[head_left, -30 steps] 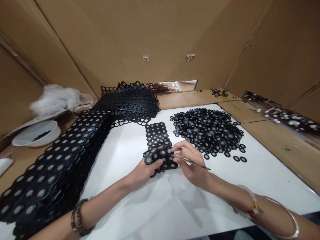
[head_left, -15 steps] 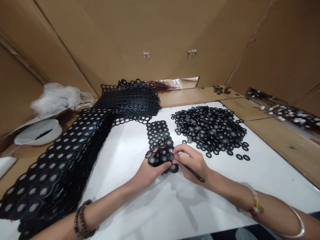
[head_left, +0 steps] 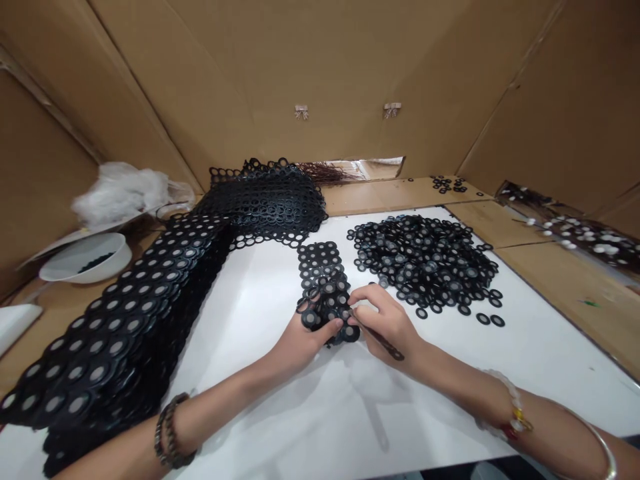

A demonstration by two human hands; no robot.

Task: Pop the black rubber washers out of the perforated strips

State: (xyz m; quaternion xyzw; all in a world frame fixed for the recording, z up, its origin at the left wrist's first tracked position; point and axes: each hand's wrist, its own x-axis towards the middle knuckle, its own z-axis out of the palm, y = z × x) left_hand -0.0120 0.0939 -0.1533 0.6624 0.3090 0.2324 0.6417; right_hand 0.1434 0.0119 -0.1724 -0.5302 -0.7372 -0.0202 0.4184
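Note:
My left hand (head_left: 311,333) is closed on the near end of a black strip of joined rings (head_left: 321,257), its thumb pressed on top. Beyond the fingers, the strip runs flat over the white board. Close by on the right, my right hand (head_left: 385,323) pinches what looks like a slim dark crochet hook (head_left: 387,347). Its handle points back toward me, while its tip is hidden at the rings. The fingertips of the two hands almost meet at the strip's edge. To the right of the strip lies a pile of loose black rings (head_left: 425,257).
A long folded stack of joined black rings (head_left: 115,333) lines the left side, with a ring mesh heap (head_left: 275,200) behind. A white bowl (head_left: 110,260) and clear plastic bag (head_left: 125,193) stand far left. Cardboard walls (head_left: 345,60) surround the white board (head_left: 240,293).
The whole view has shifted slightly, so everything sits a little further right. Both hands keep their hold at the strip; the hook's handle end has swung slightly toward the left.

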